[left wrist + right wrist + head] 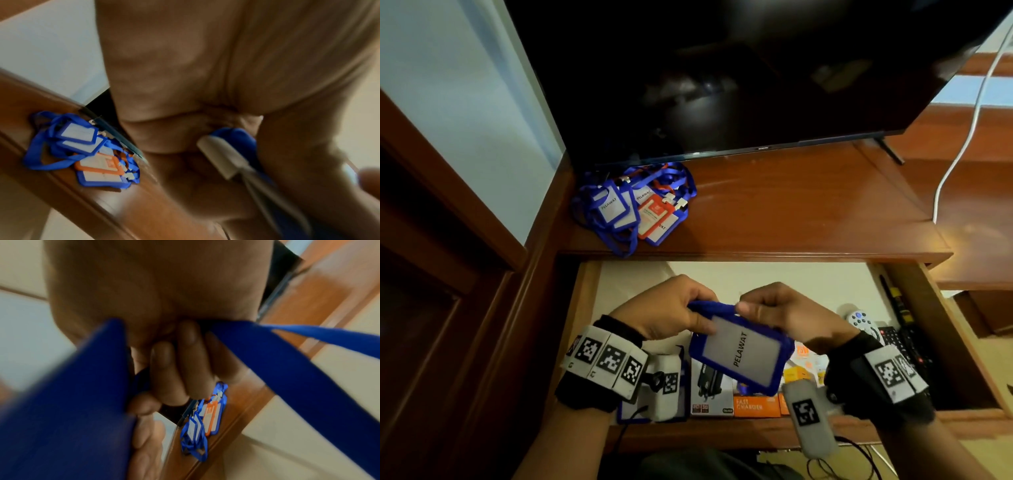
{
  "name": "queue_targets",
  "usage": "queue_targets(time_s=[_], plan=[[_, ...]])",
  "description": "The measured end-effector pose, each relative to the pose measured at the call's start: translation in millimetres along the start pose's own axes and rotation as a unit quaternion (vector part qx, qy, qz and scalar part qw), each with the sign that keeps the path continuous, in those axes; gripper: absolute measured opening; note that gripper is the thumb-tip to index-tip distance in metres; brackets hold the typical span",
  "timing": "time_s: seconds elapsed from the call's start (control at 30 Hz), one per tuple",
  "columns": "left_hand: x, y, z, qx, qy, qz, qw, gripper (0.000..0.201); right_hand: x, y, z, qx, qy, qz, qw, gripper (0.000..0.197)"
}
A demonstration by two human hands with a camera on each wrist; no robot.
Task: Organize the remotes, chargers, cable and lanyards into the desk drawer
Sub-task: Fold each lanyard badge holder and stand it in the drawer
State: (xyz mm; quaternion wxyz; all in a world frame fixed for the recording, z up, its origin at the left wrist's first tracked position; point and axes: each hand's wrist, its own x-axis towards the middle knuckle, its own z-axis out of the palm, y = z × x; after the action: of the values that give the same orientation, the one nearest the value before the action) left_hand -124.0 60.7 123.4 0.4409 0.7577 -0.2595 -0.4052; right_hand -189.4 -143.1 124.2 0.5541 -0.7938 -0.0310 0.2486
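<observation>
Over the open drawer both hands hold one blue lanyard with a "PELAWAT" badge holder. My left hand grips the folded blue strap at the badge's top. My right hand pinches the same strap from the right. A heap of blue and orange lanyards lies on the desk top under the TV, and shows as the lanyard heap in the left wrist view. Charger boxes and remotes lie in the drawer.
A black TV stands at the back of the desk, its white cable hanging at the right. Another blue badge holder lies at the drawer's front left. A dark handset lies along the drawer's right wall.
</observation>
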Motion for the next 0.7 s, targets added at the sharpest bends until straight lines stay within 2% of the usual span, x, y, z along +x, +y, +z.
queue_targets(time_s=[0.07,0.17,0.23,0.3,0.37,0.43,0.47,0.53,0.57,0.63,0.7], plan=[[-3,1,-2,-0.023,0.028,0.018,0.999,0.021,1,11,-3,0.097,0.029,-0.010,0.995,0.058],[-2,0,-5,-0.044,0.086,0.038,0.995,0.021,5,19,-5,0.178,0.092,-0.004,0.980,0.045],[-1,-1,-4,-0.068,0.116,0.040,0.990,0.022,9,22,-3,0.220,0.104,-0.005,0.970,0.036],[1,-3,-1,-0.096,0.150,0.034,0.983,0.022,11,21,3,0.221,0.127,-0.005,0.967,0.015],[5,-5,1,-0.124,0.194,0.027,0.973,0.021,13,19,13,0.210,0.152,0.011,0.966,0.023],[8,-8,2,-0.146,0.235,0.019,0.961,0.021,16,15,20,0.241,0.172,0.012,0.955,0.014],[9,-9,2,-0.156,0.251,0.012,0.955,0.022,17,13,22,0.296,0.171,0.013,0.940,0.008],[11,-12,2,-0.176,0.277,0.001,0.945,0.024,18,8,22,0.405,0.159,0.027,0.900,0.038],[12,-14,2,-0.181,0.288,-0.004,0.941,0.026,17,5,21,0.420,0.151,0.024,0.895,0.051],[12,-16,2,-0.188,0.304,-0.002,0.934,0.030,15,0,20,0.356,0.143,0.017,0.923,0.053],[12,-15,2,-0.202,0.309,0.013,0.929,0.033,13,-7,22,0.296,0.145,0.007,0.944,0.034]])
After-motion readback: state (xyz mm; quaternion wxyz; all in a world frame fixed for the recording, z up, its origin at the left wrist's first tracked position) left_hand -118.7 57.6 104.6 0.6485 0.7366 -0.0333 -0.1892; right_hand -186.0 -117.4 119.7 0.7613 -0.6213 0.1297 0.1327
